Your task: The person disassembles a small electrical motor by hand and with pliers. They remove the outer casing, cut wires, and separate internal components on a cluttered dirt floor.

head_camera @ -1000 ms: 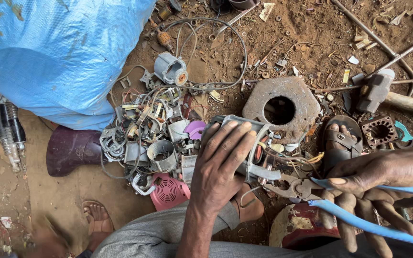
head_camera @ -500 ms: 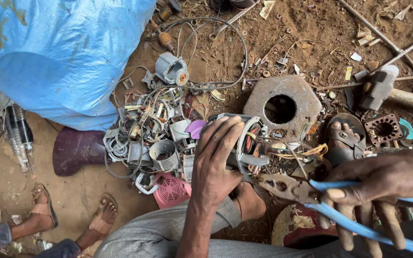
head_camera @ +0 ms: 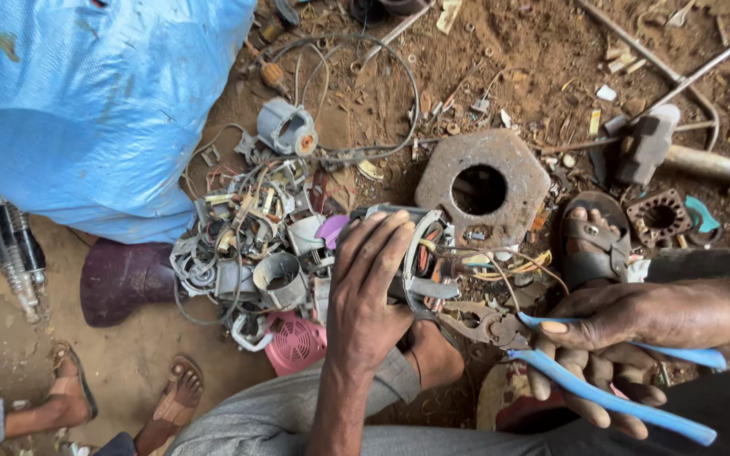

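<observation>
Motor, a small electric unit with a metal bracket and loose yellow wires, sits on the dirt at the centre of the frame, pinned under the person's left hand, whose fingers lie spread flat over its casing. At four o'clock from it, the right hand is wrapped around the blue handles of a pair of pliers, the rusty nose pointing at the motor's lower edge among the wires; whether the nose grips a wire cannot be told. A grey trouser leg and a bare heel lie just below the left hand. At eight o'clock from the motor, a pink fan cover touches a heap of scrap coils and plastic housings. Just beyond the motor at one o'clock rests a rusted hexagonal plate with a round hole, and beside it at three o'clock a sandalled foot. At the lower left, another person's two sandalled feet stand on the bare ground. A dark rubber boot lies at nine o'clock, under a large blue sack filling the far upper left.
</observation>
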